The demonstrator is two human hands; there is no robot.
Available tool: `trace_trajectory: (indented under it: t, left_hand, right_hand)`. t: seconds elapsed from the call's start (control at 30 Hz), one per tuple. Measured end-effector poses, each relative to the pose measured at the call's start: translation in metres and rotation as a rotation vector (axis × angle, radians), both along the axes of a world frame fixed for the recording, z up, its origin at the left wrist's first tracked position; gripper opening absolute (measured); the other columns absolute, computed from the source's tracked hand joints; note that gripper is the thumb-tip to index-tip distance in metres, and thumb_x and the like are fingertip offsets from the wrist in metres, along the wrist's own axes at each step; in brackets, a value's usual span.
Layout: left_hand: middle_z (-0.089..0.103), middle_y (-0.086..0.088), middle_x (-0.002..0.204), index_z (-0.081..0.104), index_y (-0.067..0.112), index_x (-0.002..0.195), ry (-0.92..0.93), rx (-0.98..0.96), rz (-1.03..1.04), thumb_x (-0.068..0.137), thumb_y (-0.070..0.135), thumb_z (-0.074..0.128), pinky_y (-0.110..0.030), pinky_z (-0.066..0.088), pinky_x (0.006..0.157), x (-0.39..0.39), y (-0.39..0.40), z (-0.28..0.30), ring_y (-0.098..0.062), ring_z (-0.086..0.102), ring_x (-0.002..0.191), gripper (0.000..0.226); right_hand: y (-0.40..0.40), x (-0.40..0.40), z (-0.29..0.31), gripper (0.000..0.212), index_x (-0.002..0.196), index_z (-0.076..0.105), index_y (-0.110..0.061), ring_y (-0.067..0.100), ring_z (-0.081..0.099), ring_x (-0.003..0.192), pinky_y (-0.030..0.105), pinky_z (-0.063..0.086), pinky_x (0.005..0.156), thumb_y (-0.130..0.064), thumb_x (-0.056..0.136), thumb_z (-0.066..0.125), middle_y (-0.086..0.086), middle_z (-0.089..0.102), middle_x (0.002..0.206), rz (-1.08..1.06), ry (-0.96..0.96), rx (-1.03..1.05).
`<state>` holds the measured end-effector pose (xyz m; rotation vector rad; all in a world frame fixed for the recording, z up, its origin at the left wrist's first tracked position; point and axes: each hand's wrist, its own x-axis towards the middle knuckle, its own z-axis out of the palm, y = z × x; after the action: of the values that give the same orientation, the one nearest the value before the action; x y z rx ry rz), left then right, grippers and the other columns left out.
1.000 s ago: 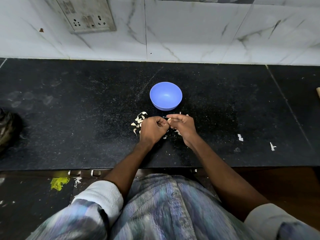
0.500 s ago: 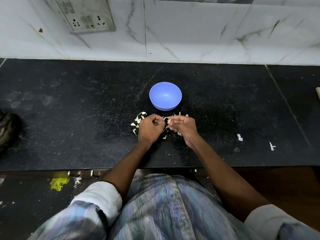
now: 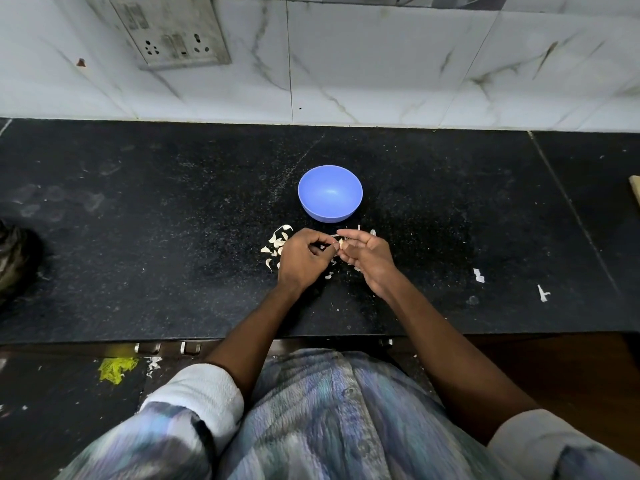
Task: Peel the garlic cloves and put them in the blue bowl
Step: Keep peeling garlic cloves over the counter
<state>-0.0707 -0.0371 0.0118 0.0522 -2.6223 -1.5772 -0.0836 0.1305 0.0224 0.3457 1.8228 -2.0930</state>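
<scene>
The blue bowl (image 3: pixel 330 192) stands upright on the black counter (image 3: pixel 173 237), and nothing shows inside it. Just in front of it my two hands meet over a scatter of garlic cloves and skins (image 3: pixel 277 242). My left hand (image 3: pixel 303 259) is curled, its fingertips pinching a small pale garlic clove (image 3: pixel 340 242). My right hand (image 3: pixel 369 256) faces palm up with fingers loosely spread, its thumb and forefinger pinching at the same clove. Most of the clove is hidden by fingers.
White marble wall tiles with a switch plate (image 3: pixel 169 29) rise behind the counter. Two white scraps (image 3: pixel 479 275) lie to the right. A dark object (image 3: pixel 15 261) sits at the left edge. The counter's front edge runs just before my body.
My right hand has turned palm up and its fingers have spread out. My left hand has stayed curled at the clove. The bowl has not moved.
</scene>
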Motion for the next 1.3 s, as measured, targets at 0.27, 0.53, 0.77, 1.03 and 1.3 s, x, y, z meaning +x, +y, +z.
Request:
trace_trajectory:
  t: [0.27,0.53,0.77,1.03,1.3]
  left_hand:
    - [0.075,0.013,0.093,0.086,0.022,0.087,-0.011,0.077,0.08,0.084,0.016,0.086,-0.032,0.061,0.069,-0.001,0.001,-0.008,-0.011,0.071,0.071,0.006]
    - [0.074,0.01,0.099,0.087,0.016,0.088,-0.044,0.136,0.123,0.084,0.016,0.086,-0.024,0.058,0.068,-0.002,0.003,-0.006,-0.003,0.068,0.072,0.004]
    - [0.076,0.009,0.093,0.085,0.008,0.087,-0.064,0.177,0.166,0.08,0.012,0.089,-0.016,0.056,0.069,-0.001,0.008,-0.003,0.003,0.07,0.078,0.009]
    - [0.07,0.006,0.098,0.083,0.017,0.086,-0.068,0.16,0.17,0.086,0.02,0.085,-0.017,0.055,0.073,-0.003,0.008,-0.004,-0.003,0.068,0.082,0.004]
    - [0.074,0.007,0.101,0.085,0.016,0.092,-0.086,0.17,0.102,0.088,0.02,0.085,-0.023,0.059,0.076,-0.002,0.006,-0.002,-0.004,0.07,0.085,0.005]
  right_hand:
    - [-0.006,-0.001,-0.002,0.025,0.115,0.072,-0.002,0.018,0.074,0.08,0.026,0.06,0.078,0.008,0.094,0.065,0.019,0.077,0.093,0.009,0.173,0.232]
    - [-0.014,-0.003,-0.004,0.022,0.099,0.079,-0.01,0.02,0.074,0.081,0.036,0.062,0.083,0.007,0.092,0.066,0.008,0.079,0.086,0.027,0.254,0.351]
    - [-0.015,0.001,-0.002,0.022,0.101,0.079,-0.008,0.021,0.076,0.085,0.032,0.062,0.081,0.007,0.095,0.064,0.005,0.079,0.091,0.025,0.262,0.365]
    - [-0.013,0.003,0.005,0.019,0.113,0.072,0.006,0.023,0.077,0.093,0.028,0.062,0.081,0.005,0.097,0.064,0.018,0.078,0.101,-0.045,0.131,0.114]
    - [-0.009,0.002,0.005,0.017,0.108,0.075,0.004,0.029,0.077,0.095,0.034,0.063,0.086,0.005,0.092,0.069,0.016,0.079,0.098,-0.051,0.086,0.115]
